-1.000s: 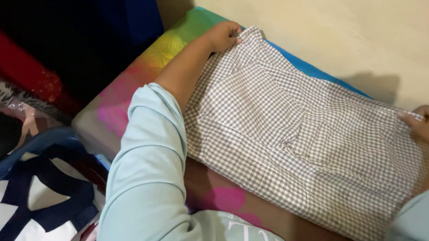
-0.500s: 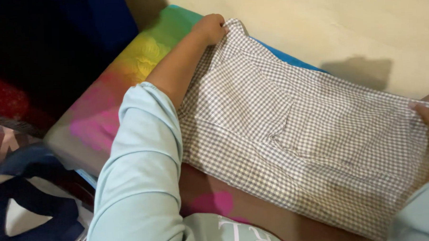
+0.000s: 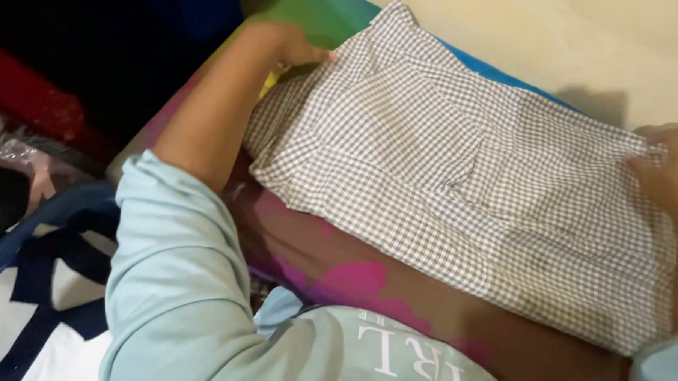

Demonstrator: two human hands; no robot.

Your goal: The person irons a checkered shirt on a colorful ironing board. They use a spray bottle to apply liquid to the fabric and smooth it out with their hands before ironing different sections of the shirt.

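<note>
A grey-and-white checked garment [image 3: 459, 179] is lying spread flat on a rainbow-coloured padded surface [image 3: 342, 269], its far edge running close along a cream wall [image 3: 574, 32]. The left hand [image 3: 293, 45] is resting at the cloth's upper left edge, fingers touching the fabric; whether it is pinching the cloth cannot be told. The right hand [image 3: 673, 175] is pressing on the right end, its grip unclear. A pale blue sleeve [image 3: 177, 286] is covering the left arm.

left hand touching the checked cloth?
Touching. Head view: the left hand has its fingers pressed against the edge of the checked cloth; no gap shows.
</note>
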